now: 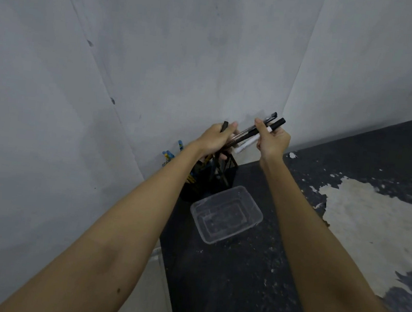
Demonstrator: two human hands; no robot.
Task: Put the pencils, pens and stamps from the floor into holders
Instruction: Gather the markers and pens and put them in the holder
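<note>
The grey walls [160, 49] rise behind both hands, meeting in a corner, and the dark, paint-flaked floor [237, 286] lies below them. Below and a little nearer than the hands sits one clear plastic container [226, 215], with nothing plainly visible in it. Directly under the left hand stands one black mesh holder [226, 173], set against the wall, already carrying pencils and pens; blue-capped ends [172, 152] poke out to the left of that hand, at least three, though the forearm hides the rest.

The left hand [214, 139] is closed around the lower ends of a bundle of pens [250, 135], and a separate dark tip juts up by its thumb. The right hand [272, 140] pinches the bundle further up, its thumb and forefinger closed on the white-barrelled marker [248, 141]. I count about three long items across the two hands: that marker with its black cap, a dark translucent pen and a black-clipped one; the exact number is hard to tell.

The step in hand looks like sorting the bundle over the holder. Doing it well likely means keeping the left grip firm, drawing one pen free at a time, turning it upright and lowering it tip-down into the mesh opening, clear of the items already standing there.

No stamps are visible.
</note>
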